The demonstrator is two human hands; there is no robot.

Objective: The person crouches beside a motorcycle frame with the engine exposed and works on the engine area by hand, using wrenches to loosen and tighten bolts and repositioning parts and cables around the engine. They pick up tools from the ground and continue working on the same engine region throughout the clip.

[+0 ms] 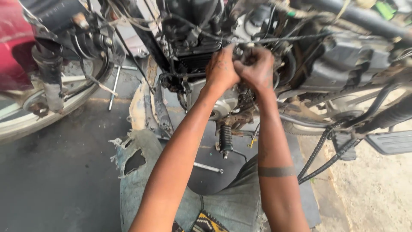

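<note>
A stripped motorcycle (300, 64) stands across the top of the view on a dark workshop floor (56, 180), its front wheel (38, 107) and red bodywork (13, 38) at the left, its black finned engine (193, 56) at the centre. A loose drive chain (326, 150) hangs from the frame at the right, above sandy ground (377, 189). A worn, torn blue cloth (141, 172) lies under the machine, and on it a dark round pan (210, 176) with a metal rod (208, 167) across it. A ribbed black footpeg (225, 139) points down just below the engine case. Both forearms reach up from the bottom edge. The left hand (221, 71) is curled, fingers bent against a small engine part (245, 53) beside the cylinder. The right hand (256, 68) is closed in a fist around the same part, knuckles touching the left hand. Both hands are smeared with grease. What exactly the fingers pinch is hidden behind them. A thin cable (274, 41) runs just above the hands. A long-handled tool (113, 88) lies on the floor near the front wheel.
</note>
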